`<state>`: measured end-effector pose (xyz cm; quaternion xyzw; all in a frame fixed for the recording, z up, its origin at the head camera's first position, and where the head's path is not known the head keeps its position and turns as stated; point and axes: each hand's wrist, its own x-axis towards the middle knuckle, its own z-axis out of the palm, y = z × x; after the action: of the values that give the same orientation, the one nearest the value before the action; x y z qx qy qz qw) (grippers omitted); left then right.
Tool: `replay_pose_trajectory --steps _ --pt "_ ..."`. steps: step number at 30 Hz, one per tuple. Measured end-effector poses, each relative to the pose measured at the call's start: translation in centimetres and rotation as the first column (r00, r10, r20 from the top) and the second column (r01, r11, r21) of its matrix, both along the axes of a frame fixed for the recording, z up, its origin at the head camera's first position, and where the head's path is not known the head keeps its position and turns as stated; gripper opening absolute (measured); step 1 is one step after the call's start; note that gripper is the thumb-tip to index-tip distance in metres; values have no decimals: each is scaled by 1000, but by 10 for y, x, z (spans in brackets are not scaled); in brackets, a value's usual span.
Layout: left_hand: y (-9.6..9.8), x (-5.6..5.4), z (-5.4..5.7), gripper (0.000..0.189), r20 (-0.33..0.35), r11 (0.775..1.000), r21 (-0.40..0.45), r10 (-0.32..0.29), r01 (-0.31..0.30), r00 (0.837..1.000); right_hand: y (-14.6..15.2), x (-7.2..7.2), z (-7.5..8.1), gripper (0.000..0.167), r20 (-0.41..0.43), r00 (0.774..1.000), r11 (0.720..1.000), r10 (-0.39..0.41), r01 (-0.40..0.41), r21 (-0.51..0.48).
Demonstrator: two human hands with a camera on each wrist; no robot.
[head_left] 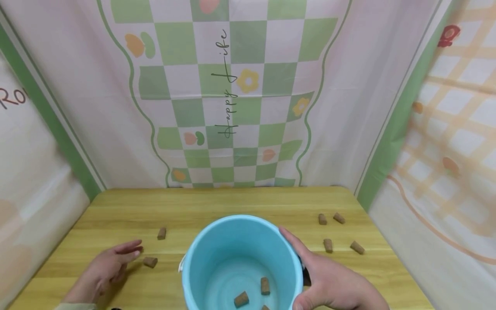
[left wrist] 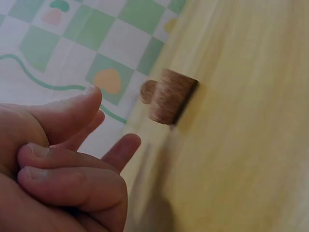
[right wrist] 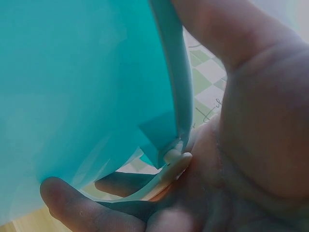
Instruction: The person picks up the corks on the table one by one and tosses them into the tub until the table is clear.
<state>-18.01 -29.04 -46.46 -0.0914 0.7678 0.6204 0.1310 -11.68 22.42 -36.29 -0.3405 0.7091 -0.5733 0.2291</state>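
Head view: right hand (head_left: 336,279) grips blue bucket (head_left: 241,237) by its rim; left hand (head_left: 108,268), fingers loosely bent, just beside cork (head_left: 150,261).

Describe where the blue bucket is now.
In the head view, the blue bucket is at the bottom centre, between the left hand and the right hand, which grips it.

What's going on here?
A person's right hand grips a blue bucket at its right side. The left hand holds nothing; its fingers are close to a cork on the table, not touching it. Another cork lies a bit farther back, and four more corks lie to the right of the bucket. At least three are inside it, one cut off by the head view's edge.
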Motion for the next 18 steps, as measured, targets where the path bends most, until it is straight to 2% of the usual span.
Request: replay_pose_trajectory --steps 8,18 --pt "0 -2 -8 60 21 999 35 8 -8 1000 1 0 -1 118 -7 1000 1000 -1 1 1" --pt "2 -2 -14 68 17 990 117 -85 82 996 0 0 0 119 -21 1000 1000 -2 2 2"
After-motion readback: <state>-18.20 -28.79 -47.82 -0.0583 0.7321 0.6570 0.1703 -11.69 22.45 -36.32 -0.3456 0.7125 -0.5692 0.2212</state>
